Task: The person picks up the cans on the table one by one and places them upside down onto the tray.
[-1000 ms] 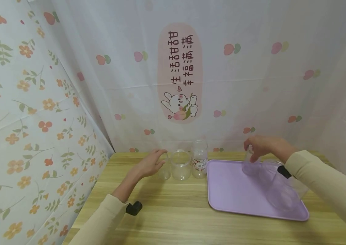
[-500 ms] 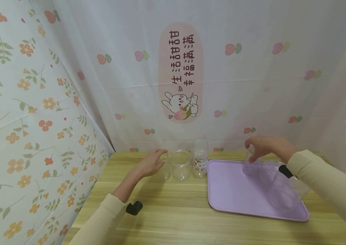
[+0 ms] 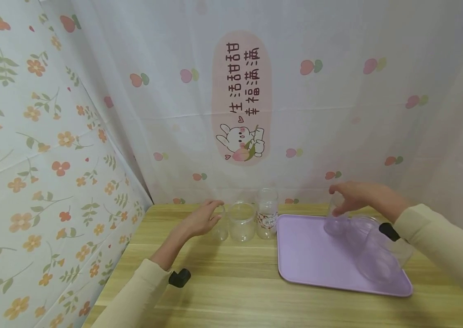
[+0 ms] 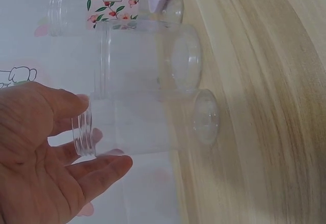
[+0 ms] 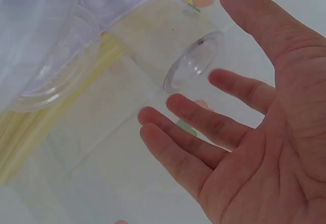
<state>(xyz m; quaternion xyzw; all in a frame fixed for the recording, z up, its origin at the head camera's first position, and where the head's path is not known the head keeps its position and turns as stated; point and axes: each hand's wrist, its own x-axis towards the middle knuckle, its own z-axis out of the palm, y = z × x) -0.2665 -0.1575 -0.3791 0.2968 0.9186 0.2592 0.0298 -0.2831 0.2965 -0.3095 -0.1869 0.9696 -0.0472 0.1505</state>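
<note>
My left hand (image 3: 203, 219) holds a slim clear plastic jar (image 4: 147, 124) by its threaded neck, thumb on one side and fingers on the other. The jar stands upright on the wooden table. Beside it is a wider clear jar (image 3: 241, 227), then a tall clear jar with a floral label (image 3: 267, 219). At the right, my right hand (image 3: 356, 198) is just above a clear jar (image 3: 335, 222) at the back of the purple tray (image 3: 309, 259). In the right wrist view its fingers (image 5: 214, 122) are spread and apart from that jar's smooth rounded end.
Larger clear containers (image 3: 379, 262) stand on the right part of the tray, partly behind the right sleeve. A white printed curtain (image 3: 174, 91) rises behind the wooden table (image 3: 223, 287), and a floral one (image 3: 43, 182) hangs at the left.
My right hand has drawn back slightly to the right, its fingers opening away from the jar on the tray. The left hand and its jar have stayed put.
</note>
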